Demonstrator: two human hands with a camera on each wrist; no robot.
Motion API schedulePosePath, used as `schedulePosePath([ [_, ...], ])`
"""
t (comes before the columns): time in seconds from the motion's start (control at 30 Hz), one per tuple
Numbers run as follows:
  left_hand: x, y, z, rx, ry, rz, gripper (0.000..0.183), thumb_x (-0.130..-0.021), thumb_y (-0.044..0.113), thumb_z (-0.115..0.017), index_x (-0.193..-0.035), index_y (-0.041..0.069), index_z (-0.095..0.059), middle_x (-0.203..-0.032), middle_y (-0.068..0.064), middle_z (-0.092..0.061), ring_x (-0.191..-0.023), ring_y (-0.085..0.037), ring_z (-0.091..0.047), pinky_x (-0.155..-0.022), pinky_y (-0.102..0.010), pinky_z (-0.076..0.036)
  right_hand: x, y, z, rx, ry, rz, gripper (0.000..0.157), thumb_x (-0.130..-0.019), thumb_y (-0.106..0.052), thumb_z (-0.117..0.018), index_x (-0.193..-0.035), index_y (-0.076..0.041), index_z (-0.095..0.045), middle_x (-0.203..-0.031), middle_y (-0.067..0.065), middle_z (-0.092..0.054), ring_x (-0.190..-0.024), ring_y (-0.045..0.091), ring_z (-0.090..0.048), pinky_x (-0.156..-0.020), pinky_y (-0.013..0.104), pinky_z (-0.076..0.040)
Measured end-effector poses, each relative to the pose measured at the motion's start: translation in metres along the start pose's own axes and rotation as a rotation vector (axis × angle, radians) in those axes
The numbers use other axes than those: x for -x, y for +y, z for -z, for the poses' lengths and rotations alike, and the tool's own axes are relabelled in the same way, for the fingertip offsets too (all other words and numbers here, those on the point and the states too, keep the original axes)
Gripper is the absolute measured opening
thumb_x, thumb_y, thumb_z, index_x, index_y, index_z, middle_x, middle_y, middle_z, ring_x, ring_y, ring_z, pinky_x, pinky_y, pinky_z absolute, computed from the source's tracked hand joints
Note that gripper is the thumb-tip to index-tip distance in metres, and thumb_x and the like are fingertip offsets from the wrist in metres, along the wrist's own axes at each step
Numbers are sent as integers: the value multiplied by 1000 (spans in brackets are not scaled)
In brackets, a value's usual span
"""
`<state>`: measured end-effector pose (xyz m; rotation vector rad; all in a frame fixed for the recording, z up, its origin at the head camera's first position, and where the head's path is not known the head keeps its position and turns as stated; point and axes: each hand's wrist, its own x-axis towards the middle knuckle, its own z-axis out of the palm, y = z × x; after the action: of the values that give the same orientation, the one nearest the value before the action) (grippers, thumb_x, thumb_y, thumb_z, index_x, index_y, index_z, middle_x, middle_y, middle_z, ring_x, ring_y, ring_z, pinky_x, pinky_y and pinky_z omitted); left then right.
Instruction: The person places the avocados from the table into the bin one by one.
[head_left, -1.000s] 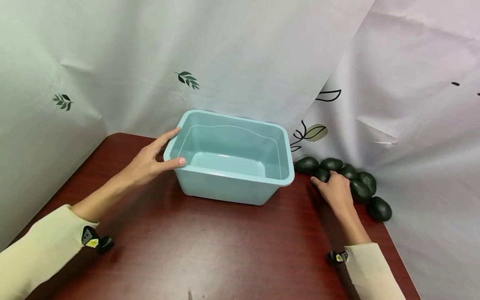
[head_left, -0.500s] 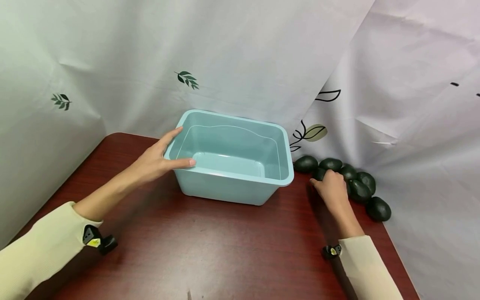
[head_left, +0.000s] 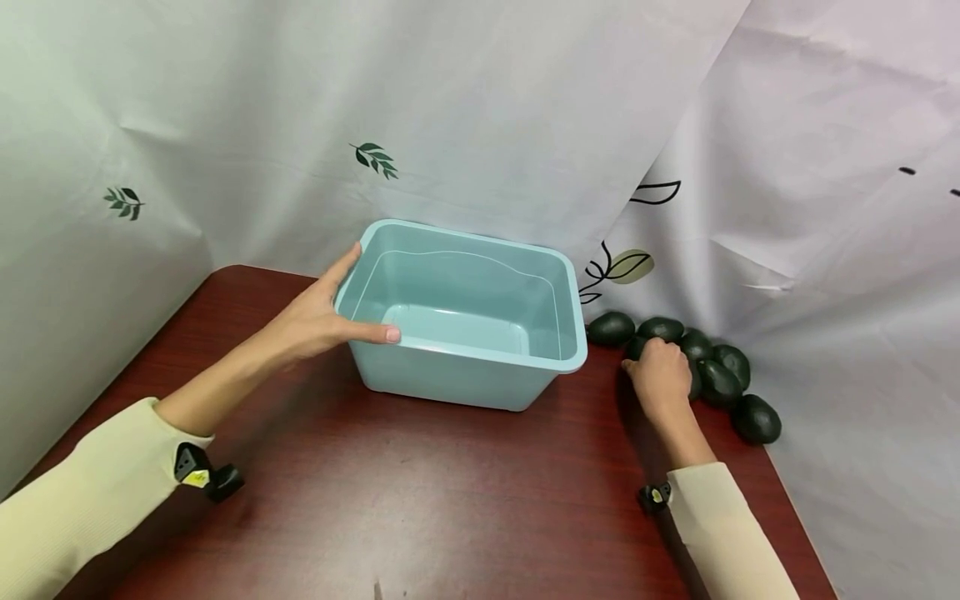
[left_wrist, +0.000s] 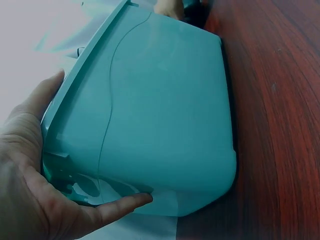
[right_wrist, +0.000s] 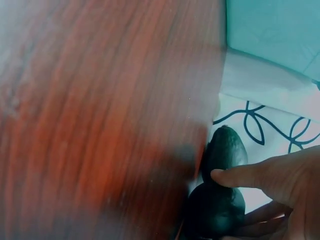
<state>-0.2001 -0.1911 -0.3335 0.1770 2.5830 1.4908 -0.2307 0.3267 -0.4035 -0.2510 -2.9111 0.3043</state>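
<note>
A light blue plastic basin [head_left: 457, 379] stands on the table, nothing lying inside it. At its left end my left hand [head_left: 311, 325] rests on the rim around the near corner. Thumb and fingers are spread and straight, the thumb along the front rim; in the left wrist view the fingers lie against the end wall. Over on the right, my right hand [head_left: 662, 379] grips a dark green avocado [right_wrist: 215, 212] with thumb and curled fingers, partly hiding it. Another avocado [right_wrist: 225, 150] sits against it. Several more avocados [head_left: 718, 382] are clustered behind and right of that hand.
The reddish-brown wooden table [head_left: 435, 492] extends in front of the basin. A white printed cloth [head_left: 487, 108] hangs close behind the basin and the avocados. One avocado [head_left: 756, 418] lies near the table's right edge.
My left hand has slid slightly right along the basin's rim, its thumb farther along the front. The right hand has drawn slightly left around the avocado. The basin has stayed put.
</note>
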Motion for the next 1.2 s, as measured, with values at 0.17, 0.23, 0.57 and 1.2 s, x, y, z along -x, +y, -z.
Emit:
schedulePosePath([
  [0.17, -2, -2, 1, 34, -28, -16, 145, -82, 46, -103, -180, 46, 4, -185, -7, -30, -157, -36, -47, -131, -63, -38, 1, 1, -1, -9, 23, 3, 41, -97, -19, -80, -106, 21, -75, -108, 49, -72, -98, 65, -73, -81, 74, -61],
  [0.23, -2, -2, 1, 46, -38, -20, 144, -83, 45, -102, -180, 46, 4, -184, -7, -32, -157, -36, -48, -131, -63, -39, 3, 2, 0, -24, 24, -6, 39, -96, -20, -79, -102, 19, -75, -108, 49, -72, -97, 65, -73, -79, 74, -61],
  [0.57, -1, -2, 0, 115, -60, -12, 140, -87, 42, -100, -180, 47, 4, -186, -5, -27, -158, -39, -47, -127, -62, -44, 9, 6, 9, -197, 48, -40, 43, -92, -27, -85, -105, 12, -73, -107, 43, -73, -104, 67, -69, -92, 73, -58],
  [1.2, 3, 0, 0, 164, -84, 6, 145, -86, 40, -101, -180, 47, 9, -186, -7, -25, -157, -41, -46, -116, -57, -54, 12, 10, 29, -314, -64, -112, 80, -96, -42, -84, -157, 5, -62, -155, 34, -64, -150, 63, -47, -123, 70, -47],
])
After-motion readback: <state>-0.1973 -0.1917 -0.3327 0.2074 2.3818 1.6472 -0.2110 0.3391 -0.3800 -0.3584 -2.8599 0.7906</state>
